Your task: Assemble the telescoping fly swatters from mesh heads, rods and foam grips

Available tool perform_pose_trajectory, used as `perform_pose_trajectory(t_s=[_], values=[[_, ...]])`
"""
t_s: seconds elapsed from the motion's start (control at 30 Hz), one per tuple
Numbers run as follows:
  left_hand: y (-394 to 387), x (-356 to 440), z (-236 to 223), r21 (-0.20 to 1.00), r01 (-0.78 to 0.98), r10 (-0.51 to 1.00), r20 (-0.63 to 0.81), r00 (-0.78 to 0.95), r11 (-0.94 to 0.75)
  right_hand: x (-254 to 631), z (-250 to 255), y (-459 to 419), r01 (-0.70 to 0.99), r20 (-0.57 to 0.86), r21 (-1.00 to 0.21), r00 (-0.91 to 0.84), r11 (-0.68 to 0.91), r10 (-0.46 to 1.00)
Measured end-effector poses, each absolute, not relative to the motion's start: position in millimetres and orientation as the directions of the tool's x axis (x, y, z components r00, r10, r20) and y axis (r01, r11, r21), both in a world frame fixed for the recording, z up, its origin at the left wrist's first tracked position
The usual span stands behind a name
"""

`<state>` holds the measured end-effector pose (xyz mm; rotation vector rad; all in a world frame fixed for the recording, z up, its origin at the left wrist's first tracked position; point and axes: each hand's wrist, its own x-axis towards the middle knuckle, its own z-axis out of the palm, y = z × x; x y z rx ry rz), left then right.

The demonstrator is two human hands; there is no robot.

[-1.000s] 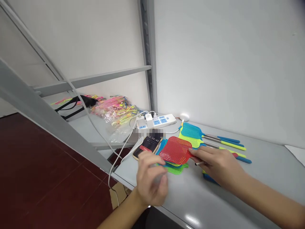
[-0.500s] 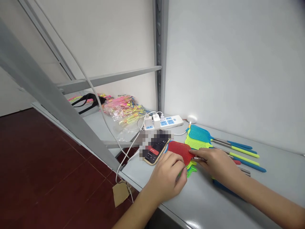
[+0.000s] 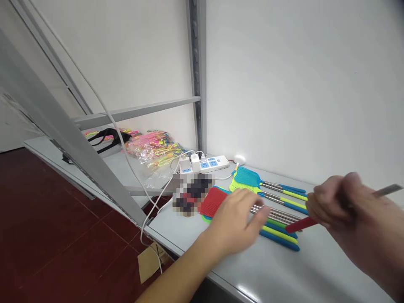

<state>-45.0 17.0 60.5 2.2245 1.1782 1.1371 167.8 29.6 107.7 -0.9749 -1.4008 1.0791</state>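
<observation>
My left hand (image 3: 236, 223) lies flat, fingers stretched out, on a stack of plastic fly swatters on the grey table (image 3: 284, 273). It covers the steel shafts just right of the red swatter head (image 3: 212, 201). My right hand (image 3: 344, 210) is a fist, lifted above the table at the right. It grips a steel rod (image 3: 389, 190) with a red grip (image 3: 296, 226) sticking out to the left. Blue and yellow-green handles (image 3: 280, 239) lie below the fist. Behind them lie a blue and a yellow-green swatter (image 3: 244, 179).
A blurred-out phone (image 3: 192, 195) lies left of the red head, with a white power strip (image 3: 208, 163) and cables behind it. Packets of bright plastic items (image 3: 154, 145) and a black strap (image 3: 107, 136) sit farther left. A slanted grey beam (image 3: 63, 130) and a steel post (image 3: 197, 71) frame the table.
My right hand left the swatter heads, closed into a fist and pulled away to the right with the rod. My left hand slid right over the shafts and opened flat.
</observation>
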Motion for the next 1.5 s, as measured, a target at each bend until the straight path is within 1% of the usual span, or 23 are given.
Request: perform_pose_trajectory(t_s=[0.07, 0.2, 0.27, 0.33, 0.4, 0.47, 0.53, 0.6, 0.63, 0.7, 0.77, 0.8, 0.83, 0.9, 0.97, 1.03, 1.1, 1.23, 1.3, 1.33, 1.37, 1.43, 1.5], values=[[10.1, -7.6, 78.2, 0.718, 0.399, 0.814, 0.429, 0.39, -0.57, 174.5, 118.6, 24.0, -0.21, 0.23, -0.952, -0.014, 0.222, 0.973], [-14.5, 55.3, 81.3, 0.869, 0.28, 0.861, 0.263, 0.435, -0.408, 194.8, 123.3, 5.7, -0.377, 0.12, -0.913, 0.118, 0.156, 0.986], [-25.3, 72.4, 71.9, 0.958, 0.152, 0.865, 0.144, 0.48, -0.244, 208.6, 115.8, -7.0, -0.425, 0.028, -0.901, 0.151, 0.091, 0.988], [-32.6, 81.0, 61.9, 0.998, -0.046, 0.758, -0.009, 0.652, 0.051, 220.2, 105.1, -19.6, -0.455, -0.084, -0.89, 0.174, 0.005, 0.981], [-37.2, 84.5, 53.4, 0.89, -0.167, 0.511, -0.084, 0.855, 0.425, 226.7, 95.2, -29.6, -0.479, -0.182, -0.875, 0.186, -0.073, 0.965], [-40.4, 85.6, 46.1, 0.691, -0.155, 0.276, -0.066, 0.959, 0.706, 228.6, 88.5, -35.3, -0.508, -0.234, -0.855, 0.188, -0.11, 0.954], [-42.8, 86.0, 39.6, 0.531, -0.136, 0.182, -0.035, 0.983, 0.836, 227.9, 85.3, -37.1, -0.541, -0.241, -0.833, 0.174, -0.112, 0.955], [-43.8, 85.7, 35.4, 0.485, -0.137, 0.178, -0.041, 0.983, 0.864, 226.6, 84.4, -36.3, -0.568, -0.229, -0.817, 0.157, -0.102, 0.961], [-43.9, 85.3, 34.9, 0.53, -0.134, 0.196, -0.061, 0.979, 0.837, 225.9, 84.2, -35.7, -0.575, -0.222, -0.813, 0.156, -0.095, 0.962], [-44.1, 83.8, 37.4, 0.758, -0.115, 0.326, -0.135, 0.936, 0.642, 223.7, 84.2, -35.5, -0.574, -0.196, -0.817, 0.186, -0.056, 0.963], [-46.1, 82.2, 42.5, 0.983, -0.001, 0.616, -0.114, 0.78, 0.183, 218.9, 85.2, -38.8, -0.551, -0.134, -0.834, 0.248, 0.026, 0.96], [-48.1, 81.9, 44.8, 0.988, 0.123, 0.745, -0.015, 0.667, -0.09, 214.9, 86.5, -42.1, -0.534, -0.087, -0.841, 0.289, 0.085, 0.953], [-50.9, 82.2, 46.3, 0.908, 0.269, 0.815, 0.121, 0.567, -0.322, 209.8, 88.5, -46.6, -0.514, -0.032, -0.844, 0.335, 0.154, 0.942], [-57.8, 84.5, 46.4, 0.655, 0.49, 0.808, 0.363, 0.463, -0.575, 196.9, 94.1, -58.7, -0.471, 0.075, -0.831, 0.434, 0.297, 0.898], [-65.5, 87.9, 43.8, 0.536, 0.529, 0.753, 0.489, 0.441, -0.658, 183.8, 100.2, -72.3, -0.43, 0.157, -0.808, 0.5, 0.402, 0.852], [-72.7, 89.6, 42.4, 0.568, 0.452, 0.726, 0.524, 0.446, -0.688, 175.6, 103.8, -83.9, -0.422, 0.197, -0.801, 0.483, 0.424, 0.853], [-78.6, 87.7, 45.3, 0.658, 0.351, 0.73, 0.476, 0.491, -0.666, 175.1, 102.6, -90.8, -0.452, 0.177, -0.81, 0.421, 0.374, 0.89], [-81.0, 74.5, 56.4, 0.875, 0.226, 0.768, 0.22, 0.601, -0.428, 186.4, 87.6, -90.7, -0.547, 0.028, -0.807, 0.343, 0.223, 0.939], [-76.3, 66.1, 54.6, 0.979, 0.14, 0.693, 0.0, 0.721, -0.146, 188.8, 79.5, -88.4, -0.578, -0.016, -0.795, 0.32, 0.182, 0.947], [-73.2, 62.2, 50.7, 0.993, 0.107, 0.584, -0.118, 0.803, 0.054, 188.3, 76.7, -87.5, -0.588, -0.02, -0.79, 0.306, 0.172, 0.952], [-70.2, 58.8, 45.1, 0.956, 0.092, 0.426, -0.209, 0.88, 0.278, 187.0, 75.2, -86.8, -0.595, -0.017, -0.787, 0.286, 0.164, 0.958], [-66.2, 54.3, 32.3, 0.772, 0.076, 0.157, -0.223, 0.962, 0.631, 183.8, 75.7, -85.4, -0.601, -0.006, -0.788, 0.224, 0.133, 0.975], [-66.0, 53.4, 22.7, 0.581, 0.016, 0.087, -0.149, 0.985, 0.814, 182.0, 79.8, -84.0, -0.603, -0.005, -0.793, 0.148, 0.086, 0.989]])
